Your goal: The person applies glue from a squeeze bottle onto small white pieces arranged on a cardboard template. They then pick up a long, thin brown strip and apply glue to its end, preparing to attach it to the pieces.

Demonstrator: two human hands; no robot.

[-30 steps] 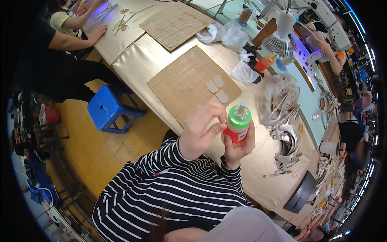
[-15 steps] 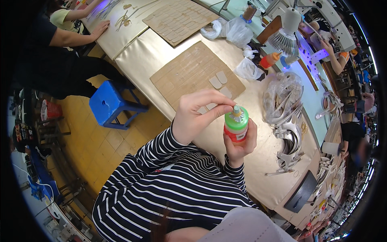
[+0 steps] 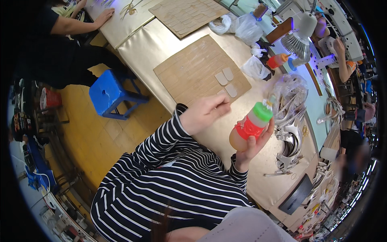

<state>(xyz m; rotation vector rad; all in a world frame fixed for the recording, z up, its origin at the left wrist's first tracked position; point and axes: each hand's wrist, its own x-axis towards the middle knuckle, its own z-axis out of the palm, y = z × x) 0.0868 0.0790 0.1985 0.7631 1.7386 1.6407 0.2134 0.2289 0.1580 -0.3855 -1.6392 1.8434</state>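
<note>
Gold surface (image 3: pixel 147 48) spreading wide here, and on it a brown cardboard sheet (image 3: pixel 183 68), lying flat within reach, probably to keep small parts together. A stuffed clear plastic bag (image 3: pixel 289 89) sits off to the right, perhaps parked there to leave elbow room. Now the hands! The left hand (image 3: pixel 206 114) hovers by the sheet's near edge, thumb and forefinger bent close; whether they pinch anything, I cannot tell. The right hand (image 3: pixel 255 146) has its fingers clamped round the bottle (image 3: pixel 246 129), held above the surface, leaning top to the right, seemingly gripped by the body so the green cap (image 3: pixel 263 111) is free. The nozzle (image 3: pixel 271 101) blurs. Smallest of all: rounded pale pieces (image 3: pixel 221 78), grouped near the sheet's right corner.
</note>
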